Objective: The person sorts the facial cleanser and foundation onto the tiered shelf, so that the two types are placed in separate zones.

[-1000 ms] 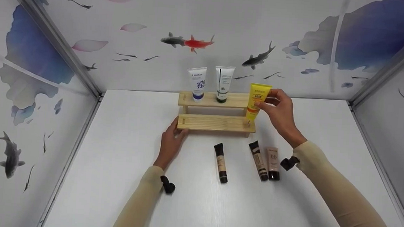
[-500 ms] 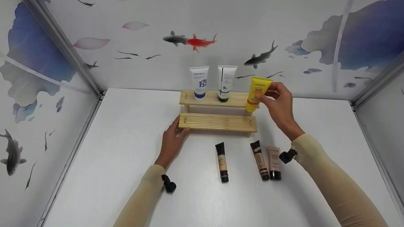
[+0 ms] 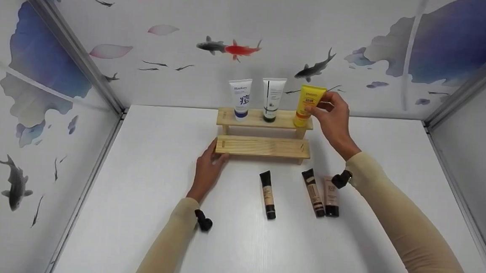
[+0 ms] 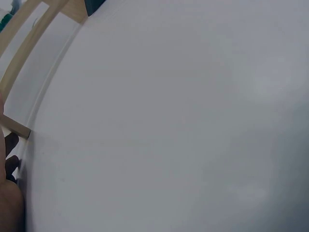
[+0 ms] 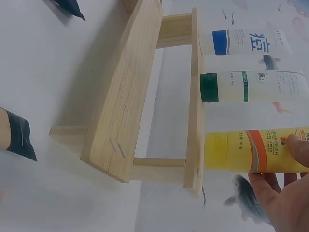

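Yellow tube [image 3: 311, 100] had moved up and back w/ R hand [image 3: 333, 116], from above the lower tier's R end to the upper tier's R end of the wooden rack [image 3: 263, 146]. R hand pinched it btw thumb and fingers, cap down; cap-tier contact unclear. L hand [image 3: 209, 168] gripped the rack's lower L end. Blue-capped tube [image 3: 241, 96] and green-capped tube [image 3: 273, 97] stood upright, upper tier, L of yellow. Slim beige tube [image 3: 268, 195], brown tube [image 3: 313, 194] and pink tube [image 3: 332, 199] lay on the surface [image 3: 236, 246] in front.
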The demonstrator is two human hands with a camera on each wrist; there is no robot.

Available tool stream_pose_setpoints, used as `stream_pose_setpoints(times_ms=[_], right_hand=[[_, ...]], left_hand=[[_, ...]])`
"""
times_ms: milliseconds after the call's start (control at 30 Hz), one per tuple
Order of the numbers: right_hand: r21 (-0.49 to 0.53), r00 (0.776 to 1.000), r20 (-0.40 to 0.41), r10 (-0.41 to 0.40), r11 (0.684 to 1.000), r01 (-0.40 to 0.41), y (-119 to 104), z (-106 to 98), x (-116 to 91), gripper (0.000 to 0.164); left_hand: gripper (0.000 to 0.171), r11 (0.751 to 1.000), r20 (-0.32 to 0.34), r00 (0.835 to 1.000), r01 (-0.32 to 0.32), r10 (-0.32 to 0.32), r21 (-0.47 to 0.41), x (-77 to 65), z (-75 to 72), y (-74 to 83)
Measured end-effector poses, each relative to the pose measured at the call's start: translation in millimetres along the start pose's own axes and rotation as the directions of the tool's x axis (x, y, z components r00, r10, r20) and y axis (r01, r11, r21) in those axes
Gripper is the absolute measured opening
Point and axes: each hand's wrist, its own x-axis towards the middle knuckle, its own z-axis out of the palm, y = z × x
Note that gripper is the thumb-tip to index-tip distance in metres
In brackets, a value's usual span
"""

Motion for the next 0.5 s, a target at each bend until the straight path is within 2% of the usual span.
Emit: stream_pose_setpoints(times_ms=[267, 500], right_hand=[[0.03, 0.999, 0.01, -0.038, 0.999, 0.037, 2.0, 10.6, 11.2, 0.037], [-0.002, 1.0, 0.013, -0.024, 1.0, 0.024, 3.9, 19.0, 16.3, 0.038]], left_hand=[[0.08, 1.0, 0.001, 1.0, 0.011, -0.011, -0.008, -0.2, -0.5, 0.5], [0.081, 1.0, -0.007, 1.0, -0.008, 0.008, 0.0, 1.3, -1.6, 0.7]])
